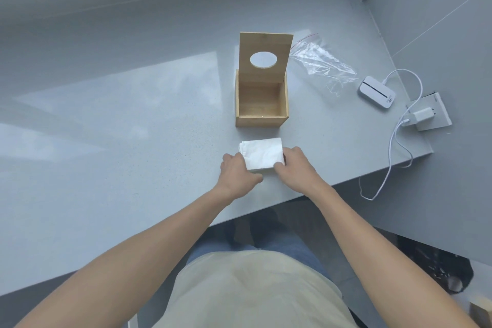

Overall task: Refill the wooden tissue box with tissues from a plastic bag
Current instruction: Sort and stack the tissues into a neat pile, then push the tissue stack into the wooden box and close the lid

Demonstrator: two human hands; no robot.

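A wooden tissue box (pixel 262 121) stands on the grey counter with its lid (pixel 265 48) raised upright, an oval hole in the lid. The inside of the box shows bare wood. In front of it lies a white stack of tissues (pixel 262 153). My left hand (pixel 238 174) grips the stack's left near corner and my right hand (pixel 294 165) grips its right side. A clear plastic bag (pixel 322 61) lies flat and crumpled to the right behind the box.
A white device (pixel 376 92) with a cable sits right of the bag. A charger (pixel 423 117) is plugged into a wall socket plate at the counter's right end, its cable hanging over the front edge (pixel 332 185).
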